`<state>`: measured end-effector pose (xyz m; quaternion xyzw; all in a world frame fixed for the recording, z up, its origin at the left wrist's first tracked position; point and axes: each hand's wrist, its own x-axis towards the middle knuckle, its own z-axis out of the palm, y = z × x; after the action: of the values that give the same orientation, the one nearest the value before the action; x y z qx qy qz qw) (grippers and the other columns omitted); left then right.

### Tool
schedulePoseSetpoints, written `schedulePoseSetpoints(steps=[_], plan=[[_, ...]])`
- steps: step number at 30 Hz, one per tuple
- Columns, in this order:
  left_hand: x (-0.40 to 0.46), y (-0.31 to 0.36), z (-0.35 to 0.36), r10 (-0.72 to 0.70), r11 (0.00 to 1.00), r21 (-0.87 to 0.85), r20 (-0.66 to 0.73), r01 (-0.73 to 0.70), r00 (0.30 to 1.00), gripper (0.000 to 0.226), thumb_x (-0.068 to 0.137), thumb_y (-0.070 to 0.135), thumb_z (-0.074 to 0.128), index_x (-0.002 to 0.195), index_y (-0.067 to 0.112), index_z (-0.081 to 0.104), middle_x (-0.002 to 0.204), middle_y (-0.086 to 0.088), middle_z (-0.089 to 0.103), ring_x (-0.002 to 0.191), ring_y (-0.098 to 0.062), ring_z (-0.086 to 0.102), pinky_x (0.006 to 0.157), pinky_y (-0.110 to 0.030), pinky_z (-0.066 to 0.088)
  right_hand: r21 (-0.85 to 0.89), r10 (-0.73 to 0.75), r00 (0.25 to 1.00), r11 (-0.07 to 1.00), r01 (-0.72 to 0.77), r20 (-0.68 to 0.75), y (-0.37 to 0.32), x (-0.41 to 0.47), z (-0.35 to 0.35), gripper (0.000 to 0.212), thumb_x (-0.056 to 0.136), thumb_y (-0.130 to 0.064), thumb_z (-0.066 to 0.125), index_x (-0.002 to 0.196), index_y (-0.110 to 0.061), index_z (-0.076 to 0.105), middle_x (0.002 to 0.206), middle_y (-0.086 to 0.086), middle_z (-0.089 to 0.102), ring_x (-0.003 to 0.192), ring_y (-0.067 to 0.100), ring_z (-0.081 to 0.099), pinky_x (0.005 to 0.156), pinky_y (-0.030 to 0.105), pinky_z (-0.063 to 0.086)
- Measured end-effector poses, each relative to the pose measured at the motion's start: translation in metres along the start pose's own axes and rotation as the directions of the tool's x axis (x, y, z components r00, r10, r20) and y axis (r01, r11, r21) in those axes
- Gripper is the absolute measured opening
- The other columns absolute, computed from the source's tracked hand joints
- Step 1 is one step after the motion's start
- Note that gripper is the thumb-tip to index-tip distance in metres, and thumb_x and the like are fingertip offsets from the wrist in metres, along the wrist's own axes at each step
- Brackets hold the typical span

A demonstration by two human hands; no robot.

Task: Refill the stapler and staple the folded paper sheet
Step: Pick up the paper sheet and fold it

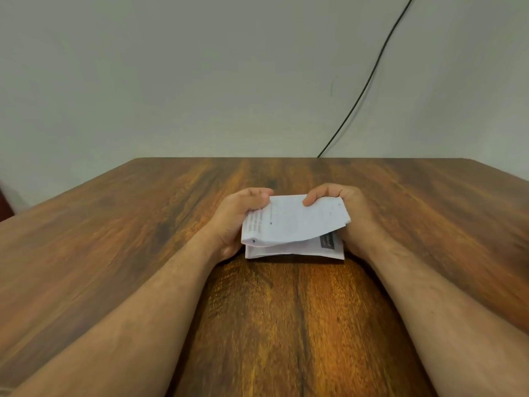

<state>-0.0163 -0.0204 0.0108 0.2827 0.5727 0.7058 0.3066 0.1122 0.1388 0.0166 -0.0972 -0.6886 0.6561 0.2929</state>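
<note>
Wood-grained surface (286,325) fills the lower frame under a pale wall, and at its centre the folded paper sheet (294,224) lies between both hands, long axis running left to right. Left hand (237,222) grasps its left edge and right hand (346,216) curls over the upper right corner, equally near. No stapler is in view, so the next reach likely leaves the frame.

White paper (297,224) on a streaked brown desk (114,224)

The paper carries faint grey print and a dark label, perhaps black; pale grey-green wall (200,81), dark cable (369,81).
</note>
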Motion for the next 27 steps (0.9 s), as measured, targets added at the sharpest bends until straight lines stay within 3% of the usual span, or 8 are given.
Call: schedulePoseSetpoints(steps=[3, 7, 9, 12, 16, 21, 23, 27], plan=[[0.002, 0.0, -0.001, -0.032, 0.999, -0.018, -0.047, 0.031, 0.998, 0.022, 0.098, 0.001, 0.058, 0.116, 0.012, 0.066, 0.1, -0.014, 0.075, 0.079, -0.022, 0.075, 0.061, -0.03, 0.061, -0.034, -0.029, 0.999, 0.999, 0.029, -0.017, 0.0, -0.001, 0.001, 0.031, 0.086, -0.004, 0.058, 0.064, -0.018, 0.074, 0.091, 0.012, 0.072, 0.078, 0.027, 0.065, 0.053, 0.025, 0.051], [0.005, -0.003, -0.003, -0.037, 0.998, -0.061, -0.068, 0.032, 0.997, 0.033, 0.096, -0.003, 0.06, 0.124, 0.016, 0.064, 0.1, -0.015, 0.078, 0.08, -0.025, 0.076, 0.07, -0.038, 0.064, 0.062, -0.043, 0.998, 0.997, 0.046, -0.052, -0.001, -0.002, -0.002, 0.03, 0.078, -0.025, 0.051, 0.069, -0.011, 0.075, 0.093, 0.015, 0.073, 0.081, 0.028, 0.067, 0.058, 0.029, 0.051], [0.007, -0.004, -0.003, -0.035, 0.997, -0.066, -0.078, 0.03, 0.996, 0.035, 0.097, -0.003, 0.059, 0.125, 0.018, 0.062, 0.102, -0.015, 0.077, 0.081, -0.025, 0.077, 0.075, -0.041, 0.063, 0.087, -0.008, 0.998, 0.996, 0.014, -0.067, 0.0, 0.001, -0.006, 0.038, 0.089, -0.032, 0.05, 0.071, -0.009, 0.074, 0.095, 0.016, 0.072, 0.083, 0.029, 0.067, 0.058, 0.03, 0.051], [0.007, -0.004, -0.002, -0.019, 0.998, -0.061, -0.078, 0.014, 0.997, 0.038, 0.098, -0.003, 0.058, 0.128, 0.019, 0.059, 0.106, -0.015, 0.075, 0.082, -0.025, 0.076, 0.074, -0.042, 0.064, -0.033, 0.025, 0.998, 0.999, -0.027, -0.066, 0.003, 0.005, -0.007, 0.008, 0.087, -0.018, 0.07, 0.084, -0.018, 0.077, 0.097, 0.011, 0.074, 0.087, 0.03, 0.069, 0.066, 0.036, 0.053], [0.005, -0.001, -0.006, -0.043, 0.997, -0.067, -0.057, 0.039, 0.997, 0.03, 0.1, 0.005, 0.057, 0.127, 0.019, 0.061, 0.11, -0.015, 0.074, 0.092, -0.028, 0.074, 0.083, -0.045, 0.06, -0.026, 0.059, 0.995, 0.998, -0.061, -0.087, 0.003, 0.005, -0.008, 0.024, 0.085, 0.0, 0.072, 0.102, -0.017, 0.074, 0.1, 0.01, 0.075, 0.089, 0.028, 0.073, 0.068, 0.038, 0.061], [0.004, -0.001, -0.006, -0.081, 0.995, -0.063, -0.061, 0.077, 0.995, 0.027, 0.102, 0.016, 0.057, 0.126, 0.01, 0.066, 0.116, -0.019, 0.075, 0.099, -0.033, 0.074, 0.087, -0.048, 0.06, -0.041, 0.105, 0.989, 0.993, -0.11, -0.105, 0.002, 0.006, -0.009, 0.021, 0.091, -0.003, 0.067, 0.102, -0.02, 0.073, 0.105, 0.009, 0.072, 0.095, 0.028, 0.073, 0.078, 0.045, 0.063], [0.005, -0.001, -0.006, -0.071, 0.996, -0.058, -0.096, 0.066, 0.993, 0.026, 0.102, 0.012, 0.056, 0.125, 0.009, 0.068, 0.116, -0.021, 0.075, 0.098, -0.034, 0.074, 0.083, -0.048, 0.062, -0.063, 0.119, 0.987, 0.99, -0.126, -0.104, 0.003, 0.007, -0.008, 0.02, 0.091, -0.005, 0.067, 0.104, -0.019, 0.073, 0.107, 0.009, 0.073, 0.097, 0.028, 0.073, 0.082, 0.048, 0.063], [0.005, 0.001, -0.009, -0.06, 0.995, -0.084, -0.111, 0.051, 0.992, 0.026, 0.101, 0.01, 0.055, 0.124, 0.008, 0.069, 0.111, -0.018, 0.076, 0.093, -0.032, 0.075, 0.072, -0.042, 0.063, -0.048, 0.097, 0.987, 0.993, -0.103, -0.128, 0.003, 0.008, -0.008, 0.013, 0.089, -0.004, 0.07, 0.096, -0.014, 0.075, 0.092, 0.005, 0.078, 0.085, 0.022, 0.076, 0.077, 0.041, 0.064]])
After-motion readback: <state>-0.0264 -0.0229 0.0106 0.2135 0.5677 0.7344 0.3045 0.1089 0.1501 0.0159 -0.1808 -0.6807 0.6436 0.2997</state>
